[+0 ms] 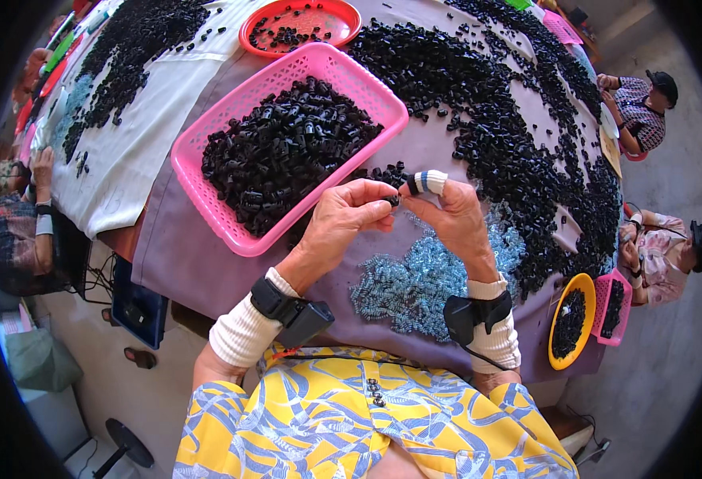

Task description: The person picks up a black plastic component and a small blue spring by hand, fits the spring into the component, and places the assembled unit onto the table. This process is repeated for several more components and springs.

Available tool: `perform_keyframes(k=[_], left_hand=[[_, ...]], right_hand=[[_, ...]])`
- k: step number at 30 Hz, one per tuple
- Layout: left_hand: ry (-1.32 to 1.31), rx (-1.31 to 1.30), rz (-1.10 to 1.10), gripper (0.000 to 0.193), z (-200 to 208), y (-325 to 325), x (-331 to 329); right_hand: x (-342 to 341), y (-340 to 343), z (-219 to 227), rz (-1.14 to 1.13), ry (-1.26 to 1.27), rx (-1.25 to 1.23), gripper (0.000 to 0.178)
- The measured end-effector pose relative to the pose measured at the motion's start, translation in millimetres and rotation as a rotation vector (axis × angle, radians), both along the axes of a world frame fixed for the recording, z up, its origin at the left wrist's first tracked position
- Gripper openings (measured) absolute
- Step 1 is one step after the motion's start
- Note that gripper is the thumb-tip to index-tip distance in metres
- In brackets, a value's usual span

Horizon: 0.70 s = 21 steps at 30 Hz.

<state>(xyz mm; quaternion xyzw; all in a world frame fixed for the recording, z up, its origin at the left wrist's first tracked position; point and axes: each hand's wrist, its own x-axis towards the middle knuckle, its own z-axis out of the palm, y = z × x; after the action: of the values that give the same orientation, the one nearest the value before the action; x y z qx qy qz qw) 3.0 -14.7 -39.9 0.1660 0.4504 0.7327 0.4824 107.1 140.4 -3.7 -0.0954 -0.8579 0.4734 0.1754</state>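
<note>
Head view, looking down on a work table (207, 263) covered in mauve cloth. The left hand (343, 219) and the right hand (455, 219) meet above the table's near half, fingertips together, and between them they pinch a small black plastic part (393, 199); the left thumb and forefinger close on it from the left, while the right forefinger, wrapped in white-and-blue tape (429, 182), presses on it from the right. Both wrists carry white knitted cuffs and black strapped devices. Directly below the hands lies a heap of small pale-blue springs (415, 283), spread on the cloth. Just beyond the left hand stands a pink rectangular mesh basket (207, 191), set at a slant and filled with black parts of the same kind. A broad band of loose black parts (511, 136) curves across the table from the far edge down the right side. At the far edge sits a red round tray (343, 12) with a few black parts; at the near right edge, a yellow bowl (586, 287) and a smaller pink basket (624, 307), both holding black parts. A white cloth (135, 160) with another pile of parts covers the far left. Other people sit at the left and right edges.
</note>
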Motion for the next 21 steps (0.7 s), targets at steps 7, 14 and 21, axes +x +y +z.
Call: perform_keyframes(k=[7, 14, 21], left_hand=[[0.122, -0.031, -0.006, 0.022, -1, -2, -4], [0.275, -0.030, -0.006, 0.022, 2, 0, -6], [0.345, 0.035, 0.060, 0.021, 22, 2, -12]], right_hand=[[-7, -2, -2, 0.066, 0.012, 0.090, 0.020], [-12, 0, 8, 0.083, 0.054, 0.182, 0.020], [-25, 4, 19, 0.120, 0.026, -0.062, 0.022]])
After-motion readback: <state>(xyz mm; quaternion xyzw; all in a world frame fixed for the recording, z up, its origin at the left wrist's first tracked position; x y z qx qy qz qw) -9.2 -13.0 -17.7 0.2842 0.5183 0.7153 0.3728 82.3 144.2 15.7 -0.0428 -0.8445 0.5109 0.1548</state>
